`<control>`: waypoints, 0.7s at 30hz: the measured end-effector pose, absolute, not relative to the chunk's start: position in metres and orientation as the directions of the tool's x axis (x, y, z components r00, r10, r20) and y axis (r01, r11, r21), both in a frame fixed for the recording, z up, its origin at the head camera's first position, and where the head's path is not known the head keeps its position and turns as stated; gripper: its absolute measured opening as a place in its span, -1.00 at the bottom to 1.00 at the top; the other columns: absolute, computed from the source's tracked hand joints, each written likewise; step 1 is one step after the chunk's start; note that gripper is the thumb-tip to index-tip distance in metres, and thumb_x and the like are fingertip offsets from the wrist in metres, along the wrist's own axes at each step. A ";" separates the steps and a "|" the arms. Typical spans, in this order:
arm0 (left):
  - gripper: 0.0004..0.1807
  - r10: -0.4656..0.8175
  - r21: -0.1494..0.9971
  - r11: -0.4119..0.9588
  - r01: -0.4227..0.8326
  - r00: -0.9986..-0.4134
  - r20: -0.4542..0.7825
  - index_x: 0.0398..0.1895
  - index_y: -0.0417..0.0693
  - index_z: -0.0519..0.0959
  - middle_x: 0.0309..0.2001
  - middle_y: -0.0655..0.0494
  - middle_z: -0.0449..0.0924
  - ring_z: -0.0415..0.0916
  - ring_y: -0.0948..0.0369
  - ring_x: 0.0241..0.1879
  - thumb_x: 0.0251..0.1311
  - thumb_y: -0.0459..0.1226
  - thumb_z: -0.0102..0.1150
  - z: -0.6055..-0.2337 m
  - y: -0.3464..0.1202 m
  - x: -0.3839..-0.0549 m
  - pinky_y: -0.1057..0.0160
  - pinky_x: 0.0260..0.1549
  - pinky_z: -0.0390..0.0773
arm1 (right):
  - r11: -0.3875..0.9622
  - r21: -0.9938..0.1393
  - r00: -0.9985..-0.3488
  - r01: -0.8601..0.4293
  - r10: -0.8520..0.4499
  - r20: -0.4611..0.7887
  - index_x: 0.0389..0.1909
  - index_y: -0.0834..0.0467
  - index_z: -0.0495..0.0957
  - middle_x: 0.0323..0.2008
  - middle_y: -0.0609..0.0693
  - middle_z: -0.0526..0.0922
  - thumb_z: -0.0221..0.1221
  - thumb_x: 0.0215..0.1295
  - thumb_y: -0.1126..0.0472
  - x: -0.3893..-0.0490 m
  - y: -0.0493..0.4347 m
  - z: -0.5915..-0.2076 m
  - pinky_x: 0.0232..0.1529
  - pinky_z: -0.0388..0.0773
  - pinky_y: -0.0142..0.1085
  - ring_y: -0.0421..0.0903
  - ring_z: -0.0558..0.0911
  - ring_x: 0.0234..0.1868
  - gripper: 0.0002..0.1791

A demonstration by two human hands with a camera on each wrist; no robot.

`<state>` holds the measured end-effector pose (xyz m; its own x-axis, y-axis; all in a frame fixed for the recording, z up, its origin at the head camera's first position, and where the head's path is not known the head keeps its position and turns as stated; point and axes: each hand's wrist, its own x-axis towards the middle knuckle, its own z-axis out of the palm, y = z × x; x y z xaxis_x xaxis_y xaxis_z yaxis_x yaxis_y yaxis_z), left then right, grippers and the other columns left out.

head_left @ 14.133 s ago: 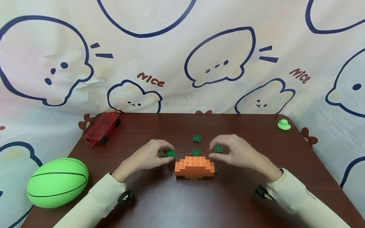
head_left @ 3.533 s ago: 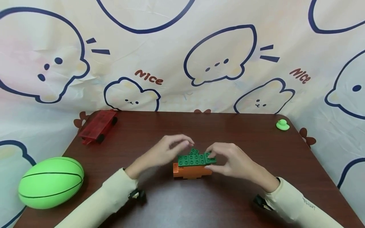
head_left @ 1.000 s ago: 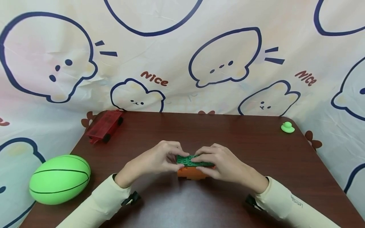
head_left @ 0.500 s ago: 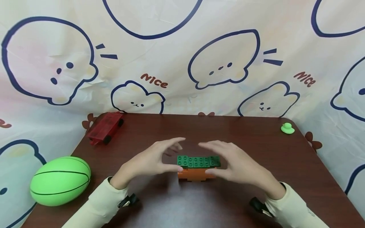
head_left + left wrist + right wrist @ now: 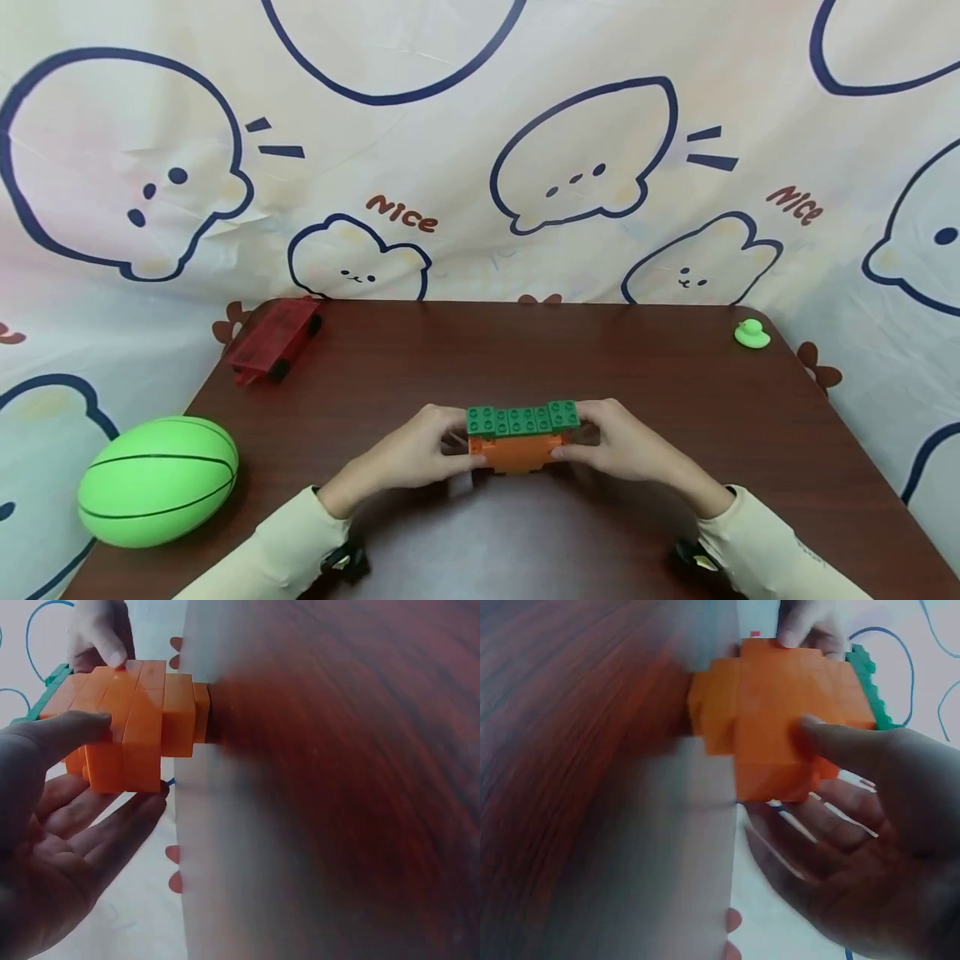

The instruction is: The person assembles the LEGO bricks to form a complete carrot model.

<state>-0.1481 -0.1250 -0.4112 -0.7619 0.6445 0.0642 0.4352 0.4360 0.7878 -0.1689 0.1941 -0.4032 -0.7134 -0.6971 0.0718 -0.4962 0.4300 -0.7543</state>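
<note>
A building-block model stands between both hands near the middle of the table. Its orange body point(image 5: 517, 454) narrows in steps toward the bottom, and a row of green bricks point(image 5: 522, 419) runs along its top. At the left end my left hand point(image 5: 408, 446) grips the body, the thumb on the near face and the fingers behind. My right hand point(image 5: 630, 446) holds the right end in the same way. In the left wrist view the left thumb point(image 5: 82, 729) presses the orange face. Whether the base touches the table cannot be told.
A green ball point(image 5: 157, 482) lies at the table's left edge. Behind it is a translucent red toy car point(image 5: 276, 336). A small green rubber duck point(image 5: 752, 333) sits in the far right corner. A patterned cloth point(image 5: 480, 167) hangs behind the brown table point(image 5: 480, 350).
Loose green bricks seen earlier now form the model's top row. Half a second ago both hands were spread around it with fingers raised; now they have come down and grip its ends.
</note>
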 end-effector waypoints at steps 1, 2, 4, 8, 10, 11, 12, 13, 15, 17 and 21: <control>-0.71 0.636 0.789 0.437 0.431 -0.769 0.068 0.11 0.25 0.65 -0.02 0.28 0.75 0.72 0.34 -0.06 0.35 -0.11 0.34 -0.411 -0.125 -0.149 0.38 -0.12 0.69 | 0.423 -0.756 -0.718 -0.500 -0.690 0.088 0.08 -0.15 0.66 -0.06 -0.23 0.77 0.37 0.34 0.03 -0.170 0.194 -0.404 -0.03 0.70 -0.32 -0.30 0.73 -0.06 -0.69; -0.68 0.627 0.793 0.435 0.427 -0.776 0.074 0.15 0.19 0.64 -0.01 0.24 0.76 0.72 0.32 -0.08 0.35 -0.12 0.34 -0.411 -0.126 -0.150 0.38 -0.13 0.69 | 0.421 -0.753 -0.723 -0.506 -0.682 0.105 0.07 -0.10 0.66 -0.07 -0.20 0.77 0.35 0.36 0.02 -0.171 0.193 -0.404 -0.05 0.71 -0.32 -0.28 0.74 -0.08 -0.71; -0.59 0.599 0.810 0.429 0.400 -0.797 0.076 0.23 0.07 0.61 0.02 0.16 0.75 0.71 0.32 -0.09 0.36 -0.11 0.33 -0.410 -0.128 -0.153 0.36 -0.13 0.69 | 0.442 -0.743 -0.748 -0.503 -0.653 0.119 0.10 -0.04 0.64 -0.05 -0.16 0.76 0.33 0.38 0.00 -0.175 0.192 -0.404 -0.06 0.70 -0.33 -0.27 0.73 -0.08 -0.68; -0.45 0.544 0.885 0.354 0.302 -0.836 0.067 0.36 -0.20 0.48 0.02 -0.06 0.73 0.71 0.24 -0.20 0.40 -0.16 0.29 -0.407 -0.131 -0.163 0.16 -0.14 0.74 | 0.474 -0.742 -0.798 -0.475 -0.587 0.136 0.21 0.06 0.58 0.01 -0.06 0.76 0.31 0.40 -0.02 -0.184 0.188 -0.400 -0.03 0.69 -0.34 -0.21 0.72 -0.06 -0.56; -0.43 0.529 0.914 0.313 0.257 -0.847 0.057 0.42 -0.21 0.42 0.01 -0.12 0.72 0.70 0.20 -0.25 0.43 -0.19 0.24 -0.406 -0.132 -0.169 0.05 -0.14 0.74 | 0.479 -0.750 -0.809 -0.456 -0.574 0.125 0.29 0.06 0.53 0.07 -0.03 0.73 0.35 0.36 -0.02 -0.188 0.187 -0.398 -0.07 0.69 -0.34 -0.18 0.71 -0.10 -0.46; -0.44 0.524 0.924 0.295 0.244 -0.850 0.057 0.43 -0.21 0.41 0.00 -0.15 0.72 0.70 0.17 -0.27 0.44 -0.21 0.23 -0.405 -0.132 -0.171 -0.01 -0.15 0.73 | 0.478 -0.755 -0.810 -0.449 -0.574 0.118 0.32 0.07 0.51 0.11 0.00 0.72 0.39 0.32 -0.01 -0.190 0.186 -0.397 -0.09 0.69 -0.34 -0.17 0.70 -0.12 -0.41; -0.45 0.517 0.933 0.278 0.229 -0.854 0.056 0.44 -0.18 0.41 0.01 -0.16 0.71 0.69 0.14 -0.27 0.45 -0.22 0.21 -0.404 -0.132 -0.174 -0.05 -0.15 0.73 | 0.479 -0.757 -0.809 -0.445 -0.577 0.110 0.34 0.07 0.49 0.14 0.03 0.69 0.42 0.28 0.00 -0.192 0.185 -0.396 -0.10 0.69 -0.34 -0.16 0.69 -0.14 -0.35; -0.46 0.509 0.937 0.269 0.223 -0.859 0.059 0.44 -0.15 0.41 0.02 -0.17 0.71 0.69 0.12 -0.26 0.46 -0.23 0.20 -0.404 -0.131 -0.176 -0.07 -0.14 0.72 | 0.482 -0.752 -0.807 -0.449 -0.580 0.110 0.36 0.08 0.47 0.18 0.05 0.66 0.46 0.23 0.00 -0.193 0.185 -0.396 -0.12 0.70 -0.33 -0.15 0.69 -0.17 -0.29; -0.48 0.491 0.946 0.252 0.206 -0.869 0.058 0.43 -0.09 0.44 0.05 -0.16 0.69 0.68 0.09 -0.23 0.46 -0.22 0.20 -0.403 -0.129 -0.179 -0.06 -0.12 0.72 | 0.497 -0.735 -0.806 -0.462 -0.581 0.114 0.39 0.09 0.44 0.24 0.09 0.61 0.53 0.13 0.02 -0.196 0.185 -0.397 -0.17 0.70 -0.34 -0.16 0.67 -0.22 -0.19; -0.47 0.482 0.953 0.239 0.186 -0.875 0.050 0.44 -0.04 0.44 0.11 -0.14 0.66 0.68 0.09 -0.17 0.45 -0.20 0.22 -0.402 -0.126 -0.181 0.00 -0.10 0.72 | 0.509 -0.716 -0.806 -0.478 -0.579 0.126 0.39 0.12 0.42 0.26 0.12 0.59 0.56 0.09 0.08 -0.199 0.185 -0.398 -0.18 0.71 -0.35 -0.20 0.68 -0.23 -0.16; -0.24 0.499 0.934 0.295 0.199 -0.866 0.027 0.51 -0.01 0.34 0.28 -0.09 0.53 0.68 0.14 -0.09 0.27 -0.20 0.42 -0.404 -0.120 -0.181 0.18 -0.05 0.71 | 0.527 -0.679 -0.796 -0.512 -0.588 0.144 0.35 0.18 0.45 0.19 0.14 0.64 0.54 0.07 0.21 -0.205 0.187 -0.401 -0.25 0.71 -0.38 -0.23 0.68 -0.29 -0.21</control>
<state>-0.1808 -0.1199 -0.4043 -0.8659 0.4995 0.0271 0.1995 0.2951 0.9344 -0.2050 0.1866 -0.4013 -0.7958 -0.5882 0.1439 -0.5119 0.5266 -0.6787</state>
